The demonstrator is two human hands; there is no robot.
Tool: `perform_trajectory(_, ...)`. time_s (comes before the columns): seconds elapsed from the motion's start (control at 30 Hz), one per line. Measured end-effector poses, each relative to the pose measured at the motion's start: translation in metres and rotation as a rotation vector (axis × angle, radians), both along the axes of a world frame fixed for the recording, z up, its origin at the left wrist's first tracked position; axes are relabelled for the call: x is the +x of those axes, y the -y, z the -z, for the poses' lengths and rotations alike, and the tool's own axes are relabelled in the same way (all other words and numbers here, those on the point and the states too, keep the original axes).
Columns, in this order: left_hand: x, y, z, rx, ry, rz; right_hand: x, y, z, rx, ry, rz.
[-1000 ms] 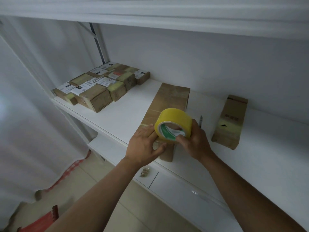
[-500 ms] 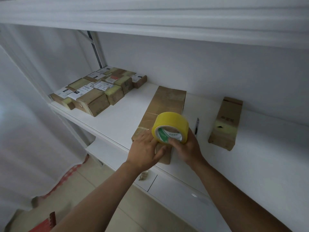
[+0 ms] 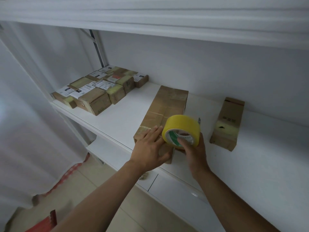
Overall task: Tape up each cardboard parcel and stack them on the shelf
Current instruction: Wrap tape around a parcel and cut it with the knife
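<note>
A long cardboard parcel (image 3: 167, 104) lies on the white shelf (image 3: 127, 114), its near end at the shelf's front edge. My left hand (image 3: 150, 146) rests flat on that near end, fingers spread. My right hand (image 3: 194, 148) grips a yellow tape roll (image 3: 183, 126), fingers through its core, held upright at the parcel's near right side. A smaller parcel (image 3: 228, 123) with yellow tape lies to the right. Several taped, labelled parcels (image 3: 100, 89) stand grouped at the shelf's far left.
A thin dark tool (image 3: 199, 121) peeks out behind the roll. Another shelf board (image 3: 150, 19) hangs overhead. A lower white shelf (image 3: 184, 191) sits below. A white curtain (image 3: 25, 131) hangs at left, with a red object (image 3: 45, 225) on the floor.
My left hand has slid from the roll's side onto the parcel's near end and flattened. The roll has stayed in my right hand, shifted slightly right.
</note>
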State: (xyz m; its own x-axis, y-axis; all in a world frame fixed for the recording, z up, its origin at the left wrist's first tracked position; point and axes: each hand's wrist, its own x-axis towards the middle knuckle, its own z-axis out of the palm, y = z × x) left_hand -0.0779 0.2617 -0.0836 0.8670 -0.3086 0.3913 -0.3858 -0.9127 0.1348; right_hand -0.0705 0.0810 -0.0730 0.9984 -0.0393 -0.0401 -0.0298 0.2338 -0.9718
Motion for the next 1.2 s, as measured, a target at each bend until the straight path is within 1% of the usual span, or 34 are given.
perform_trajectory(0.07,-0.002,0.006,-0.002,-0.001,0.02,0.033,0.0,-0.004,0.007,0.041,-0.029,-0.03)
perform_trajectory(0.17,-0.004,0.014,-0.003,-0.101,0.022,0.06,0.002,-0.008,0.01,0.011,-0.064,0.0)
perform_trajectory(0.23,-0.005,0.016,-0.004,-0.119,0.034,0.038,0.005,-0.006,0.009,-0.021,-0.077,-0.005)
perform_trajectory(0.37,-0.005,0.014,-0.004,-0.074,0.094,0.038,0.009,0.009,0.0,-0.237,-0.018,-0.005)
perform_trajectory(0.43,-0.002,0.013,-0.003,-0.051,0.072,0.04,0.007,0.018,0.0,-0.337,0.046,0.062)
perform_trajectory(0.5,-0.002,0.014,-0.001,-0.037,0.038,0.033,0.001,0.022,0.006,-0.376,0.081,0.136)
perform_trajectory(0.57,-0.003,0.016,-0.001,-0.019,0.036,0.026,-0.003,0.019,0.012,-0.281,0.0,0.176)
perform_trajectory(0.6,-0.005,0.017,-0.002,-0.013,0.038,0.023,-0.005,0.015,0.014,-0.172,-0.06,0.176)
perform_trajectory(0.63,-0.006,0.017,-0.003,-0.007,0.043,0.021,-0.006,0.012,0.016,-0.032,-0.126,0.159)
perform_trajectory(0.73,-0.005,0.019,-0.004,0.033,0.051,0.018,-0.014,0.001,0.012,0.479,-0.3,0.08)
perform_trajectory(0.77,-0.005,0.021,-0.004,0.045,0.051,0.019,-0.019,-0.002,0.01,0.588,-0.319,0.046)
perform_trajectory(0.8,-0.005,0.023,-0.004,0.053,0.052,0.026,-0.023,-0.004,0.008,0.624,-0.322,0.003)
perform_trajectory(0.87,-0.006,0.029,-0.002,0.077,0.067,0.041,-0.027,-0.006,0.011,0.584,-0.329,-0.08)
perform_trajectory(0.93,-0.006,0.032,0.0,0.116,0.076,0.032,-0.027,-0.003,0.012,0.517,-0.361,-0.093)
perform_trajectory(1.0,-0.006,0.032,0.002,0.128,0.074,0.033,-0.021,0.003,0.013,0.417,-0.378,-0.071)
perform_trajectory(1.13,-0.004,0.03,0.003,0.073,0.092,0.08,-0.01,0.018,0.011,0.157,-0.307,0.013)
perform_trajectory(1.2,-0.003,0.03,0.002,0.053,0.114,0.079,-0.01,0.027,0.015,0.062,-0.294,0.061)
